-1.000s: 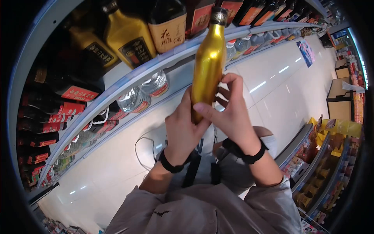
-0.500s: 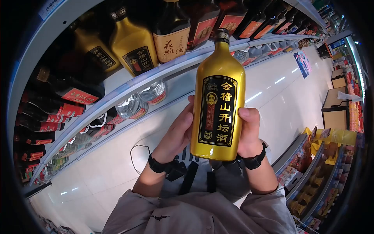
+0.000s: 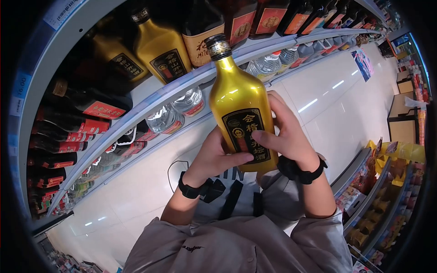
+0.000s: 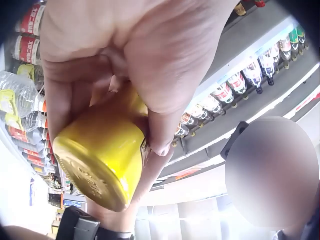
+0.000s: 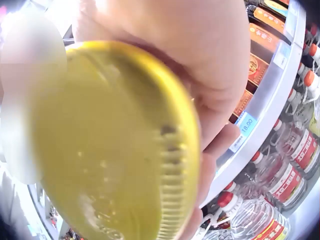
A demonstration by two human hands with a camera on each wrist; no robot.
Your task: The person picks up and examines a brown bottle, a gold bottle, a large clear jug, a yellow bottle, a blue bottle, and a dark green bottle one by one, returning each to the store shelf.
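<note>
A gold bottle (image 3: 239, 93) with a black label and dark cap is held in front of the body, its neck tilted up and left. The left hand (image 3: 211, 157) grips its lower left side, thumb across the label's lower part. On the lower right side the right hand (image 3: 291, 136) holds it, thumb on the label. In the left wrist view the bottle's base (image 4: 92, 172) shows below the left hand (image 4: 135, 55). The base (image 5: 115, 150) fills much of the right wrist view, beside the right hand (image 5: 200, 55). Fingers behind the bottle are partly hidden.
An upper shelf (image 3: 200, 75) carries gold and dark bottles, with another gold bottle (image 3: 164, 50) close behind. Large clear jugs (image 3: 189, 101) stand on the lower shelf. Packaged goods fill a rack (image 3: 378, 195) at the right. Pale tiled floor (image 3: 314, 107) lies between.
The bottle turned from edge-on to label-facing, then tilted with its neck toward the left. Both thumbs have moved from its sides onto the label since half a second ago.
</note>
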